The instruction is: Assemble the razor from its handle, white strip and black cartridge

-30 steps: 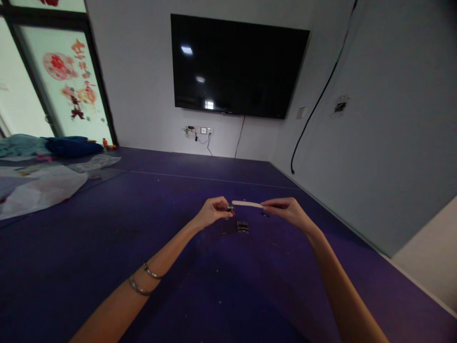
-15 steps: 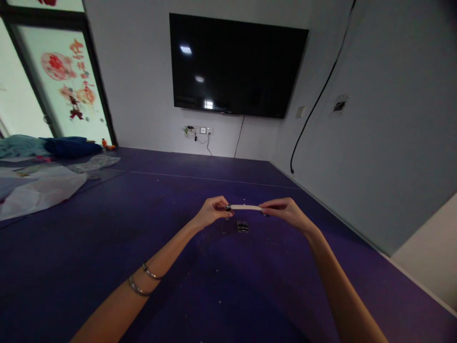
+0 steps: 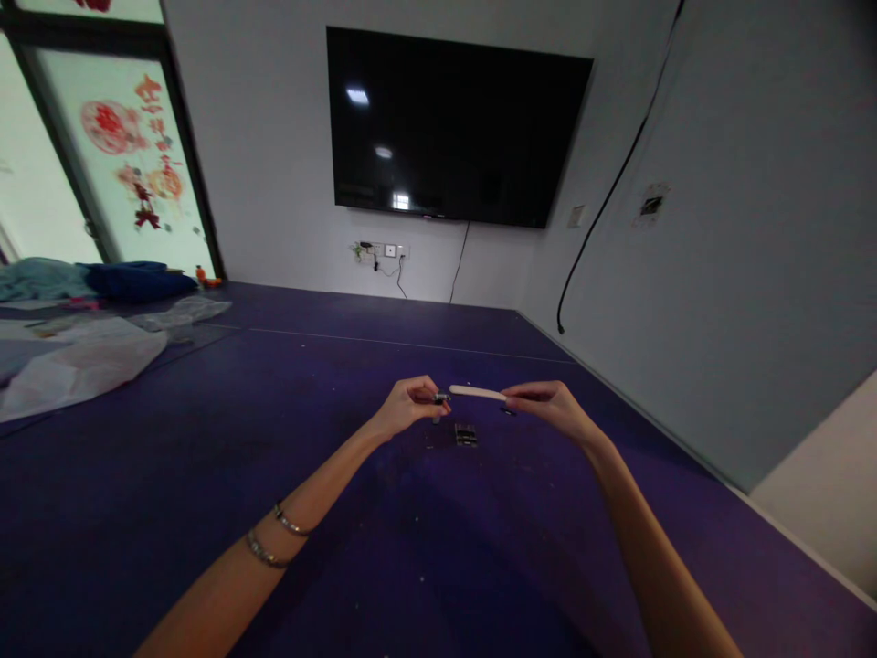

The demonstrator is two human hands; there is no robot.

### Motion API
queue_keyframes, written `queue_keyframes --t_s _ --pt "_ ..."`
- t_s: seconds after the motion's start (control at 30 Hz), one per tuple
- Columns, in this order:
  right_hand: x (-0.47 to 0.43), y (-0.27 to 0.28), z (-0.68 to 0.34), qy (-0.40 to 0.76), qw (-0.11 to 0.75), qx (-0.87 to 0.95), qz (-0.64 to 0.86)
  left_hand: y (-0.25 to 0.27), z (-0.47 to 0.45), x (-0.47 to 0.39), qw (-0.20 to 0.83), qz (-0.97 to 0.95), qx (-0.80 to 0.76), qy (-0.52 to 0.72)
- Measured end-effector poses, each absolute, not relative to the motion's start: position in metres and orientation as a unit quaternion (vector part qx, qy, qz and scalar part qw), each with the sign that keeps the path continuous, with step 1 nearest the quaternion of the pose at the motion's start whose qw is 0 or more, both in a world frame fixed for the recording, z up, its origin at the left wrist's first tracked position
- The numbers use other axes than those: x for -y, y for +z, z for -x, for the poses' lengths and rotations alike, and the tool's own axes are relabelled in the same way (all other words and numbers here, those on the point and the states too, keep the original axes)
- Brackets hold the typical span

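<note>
My right hand [image 3: 548, 407] pinches one end of a slim, slightly curved cream-coloured stick [image 3: 476, 393], held nearly level above the purple floor [image 3: 384, 567]. Its free end points at my left hand [image 3: 409, 407]. That hand is closed on a small dark, shiny piece [image 3: 441, 398], too small to name and partly hidden by the fingers. A narrow gap shows between piece and stick. Below them on the floor lies a small dark square item [image 3: 466, 436] with lighter lines. Another little dark object [image 3: 508, 411] shows just under my right fingertips.
Crumpled translucent plastic sheeting [image 3: 89, 370] and blue cloth [image 3: 137, 281] lie at far left, near a small orange bottle [image 3: 200, 273]. Ahead, a television [image 3: 459, 128] hangs on the wall. A black cable [image 3: 607, 196] dangles along the right wall.
The stick's left end has come away from the small piece in my left hand and tipped slightly up. My right hand has shifted a little to the right; my left hand is nearly still.
</note>
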State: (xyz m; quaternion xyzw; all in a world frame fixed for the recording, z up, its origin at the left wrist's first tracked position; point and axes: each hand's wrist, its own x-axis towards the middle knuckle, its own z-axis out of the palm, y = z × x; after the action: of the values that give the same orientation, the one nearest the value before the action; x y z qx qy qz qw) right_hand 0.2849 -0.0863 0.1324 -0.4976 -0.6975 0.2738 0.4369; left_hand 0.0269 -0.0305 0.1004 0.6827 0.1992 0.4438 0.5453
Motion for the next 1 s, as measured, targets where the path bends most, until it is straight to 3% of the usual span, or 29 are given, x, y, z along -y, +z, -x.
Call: queue_keyframes --t_s 1.0 --pt "0.0905 0.1385 -0.2793 0.24 0.417 0.727 0.49 0.0941 -0.0286 0.0281 0.547 -0.687 -0.212 0.43"
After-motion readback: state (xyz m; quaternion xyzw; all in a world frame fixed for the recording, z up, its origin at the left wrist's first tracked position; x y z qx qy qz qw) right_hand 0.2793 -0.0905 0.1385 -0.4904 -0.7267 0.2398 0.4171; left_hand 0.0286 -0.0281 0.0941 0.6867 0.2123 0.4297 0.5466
